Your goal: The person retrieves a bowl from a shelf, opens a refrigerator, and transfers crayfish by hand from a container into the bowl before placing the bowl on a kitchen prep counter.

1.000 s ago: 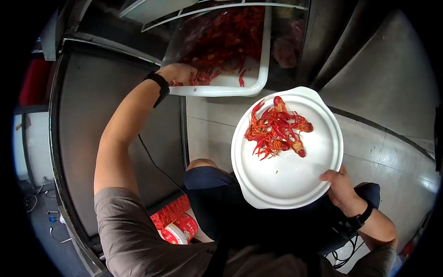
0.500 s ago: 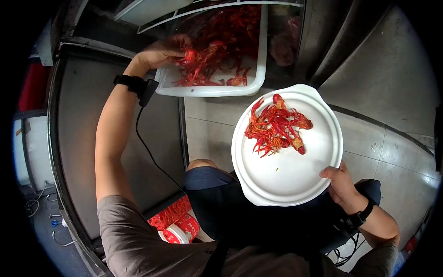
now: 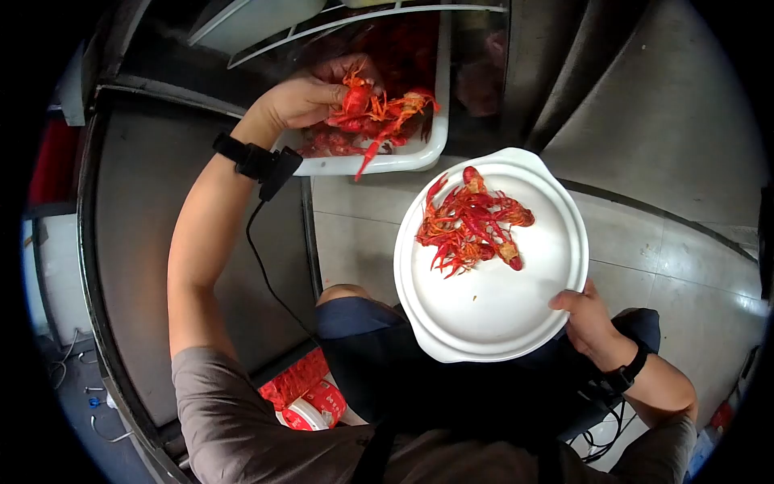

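My left hand [image 3: 318, 93] grips red crayfish [image 3: 379, 113] and holds them above the near edge of a white bin [image 3: 403, 161]. More crayfish lie in the bin, its far part dark. My right hand [image 3: 592, 319] grips the lower right rim of a white plate [image 3: 484, 319], thumb on top and fingers hidden beneath. Several red crayfish [image 3: 476, 222] lie in a heap on the upper left part of the plate.
A dark cabinet door [image 3: 193, 202] stands at the left, with a black cable in front of it. White wire shelving [image 3: 355, 24] crosses above the bin. Red and white packages [image 3: 322, 403] sit low by my leg. Tiled floor [image 3: 701, 298] shows at the right.
My left hand came up from the bin's near left corner with crayfish, then moved right over the bin. The plate shifted slightly left in view, with its crayfish heap much the same.
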A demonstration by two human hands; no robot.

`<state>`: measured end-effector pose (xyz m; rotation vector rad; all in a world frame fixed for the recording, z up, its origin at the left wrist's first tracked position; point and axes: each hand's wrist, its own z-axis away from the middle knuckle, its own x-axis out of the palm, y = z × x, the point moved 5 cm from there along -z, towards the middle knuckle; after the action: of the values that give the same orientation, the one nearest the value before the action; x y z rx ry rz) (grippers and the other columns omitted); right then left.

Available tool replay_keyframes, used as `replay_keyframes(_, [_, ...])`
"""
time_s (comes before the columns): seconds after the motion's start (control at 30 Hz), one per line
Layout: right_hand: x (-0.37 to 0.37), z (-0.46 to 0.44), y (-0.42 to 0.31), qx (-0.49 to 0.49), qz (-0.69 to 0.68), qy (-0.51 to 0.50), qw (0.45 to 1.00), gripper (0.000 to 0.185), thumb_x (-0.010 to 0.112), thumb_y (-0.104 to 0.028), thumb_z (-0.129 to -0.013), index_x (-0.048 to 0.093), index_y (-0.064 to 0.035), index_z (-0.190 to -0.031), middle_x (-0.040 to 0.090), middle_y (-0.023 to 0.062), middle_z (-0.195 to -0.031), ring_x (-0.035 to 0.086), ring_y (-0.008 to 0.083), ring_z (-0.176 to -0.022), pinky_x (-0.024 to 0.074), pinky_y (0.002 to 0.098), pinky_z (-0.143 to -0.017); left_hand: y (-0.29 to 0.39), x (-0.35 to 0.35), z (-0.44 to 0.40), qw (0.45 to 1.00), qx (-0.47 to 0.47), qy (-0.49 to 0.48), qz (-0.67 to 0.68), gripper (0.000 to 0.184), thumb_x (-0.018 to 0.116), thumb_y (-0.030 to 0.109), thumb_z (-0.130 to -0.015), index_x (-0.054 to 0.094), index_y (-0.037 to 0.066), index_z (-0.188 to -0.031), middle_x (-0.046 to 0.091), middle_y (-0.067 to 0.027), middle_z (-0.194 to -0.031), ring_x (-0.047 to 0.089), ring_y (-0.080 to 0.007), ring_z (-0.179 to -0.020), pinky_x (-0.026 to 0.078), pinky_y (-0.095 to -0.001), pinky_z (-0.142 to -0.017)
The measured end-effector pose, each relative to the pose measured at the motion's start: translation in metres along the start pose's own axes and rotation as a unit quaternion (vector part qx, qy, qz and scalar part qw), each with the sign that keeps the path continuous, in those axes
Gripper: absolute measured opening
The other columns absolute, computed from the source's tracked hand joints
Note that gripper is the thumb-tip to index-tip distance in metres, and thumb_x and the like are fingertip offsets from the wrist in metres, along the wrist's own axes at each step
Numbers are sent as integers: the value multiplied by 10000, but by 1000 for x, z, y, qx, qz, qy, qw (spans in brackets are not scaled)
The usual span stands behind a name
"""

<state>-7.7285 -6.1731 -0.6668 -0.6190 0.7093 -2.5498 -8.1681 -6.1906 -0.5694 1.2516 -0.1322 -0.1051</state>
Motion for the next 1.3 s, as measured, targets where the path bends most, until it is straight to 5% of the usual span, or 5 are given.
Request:
replay_keyframes(0.13, [-6,-1,8,-2,-15,15,1000,471,518,54,-723,496,81,-1193,628,180,-1021,629,262,-898,513,347,-828,36,85,-12,987,77,-133,-48,210,663,191,-877,473,107,-852,509,-29,-911,436,-109,-790,394,-239,-739])
replay_keyframes(0.3, [0,2,-1,16,0,14,1000,500,518,51,-731,480,93,-1228,625,205,-1029,634,273,-913,509,363,-852,19,151,-25,953,96,-288,-22,205,638,213,-898,481,91,-948,587,-92,-997,561,-171,-1031,457,-279,-874])
replay_keyframes(0.5, [-2,2,0,-5,-19,-16,1000,517,526,35,-739,456,77,-1250,619,189,-1055,627,252,-930,504,350,-865,7,176,-28,962,124,-230,79,198,573,216,-942,442,96,-1029,605,-120,-973,594,-226,-1014,468,-325,-899])
replay_keyframes(0.83, [1,-1,2,-8,-32,-35,999,542,524,39,-731,442,71,-1266,609,181,-1083,622,245,-969,494,349,-896,-15,145,-12,994,58,-63,66,223,443,268,-999,330,78,-1033,590,-272,-959,493,-129,-365,416,-199,-337])
replay_keyframes(1.3, [2,-2,-1,-6,-3,-40,999,559,498,32,-739,405,80,-1288,599,192,-1087,647,248,-924,542,341,-807,12,146,4,981,144,-113,-69,290,556,239,-943,350,98,-1091,542,-345,-1099,661,-314,-677,577,-300,-579])
